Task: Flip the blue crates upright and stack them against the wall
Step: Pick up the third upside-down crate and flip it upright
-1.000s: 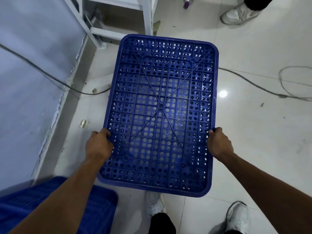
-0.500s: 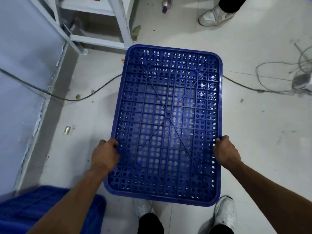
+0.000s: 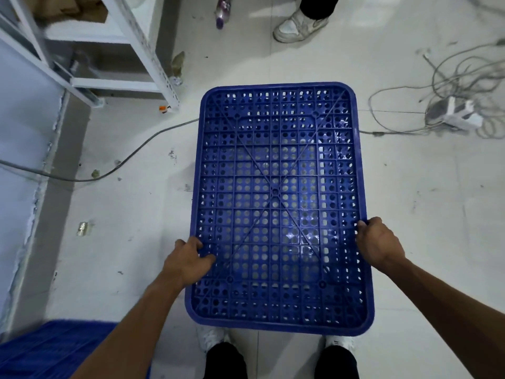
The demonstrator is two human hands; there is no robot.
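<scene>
1. The blue crate (image 3: 278,206) hangs bottom-up over the tiled floor (image 3: 426,214), in front of the person's shoes, its perforated base facing the camera.
2. The left hand (image 3: 188,262) curls over the crate's left long edge, thumb pressed onto the gridded base; the right hand (image 3: 378,244) wraps the right long edge opposite it. Both are closed on the rim.
3. The crate is moulded plastic: a rectangle with rounded corners, a lattice of ribs with round holes and two diagonal braces crossing at the centre.
4. It likely handles as light and stiff; the glossy surface may be a bit slippery, so the raised rim on the long sides looks like the best hold for flipping.
5. To the crate's left stands the wall (image 3: 19,138), with another blue crate (image 3: 54,351) at its foot.
</scene>
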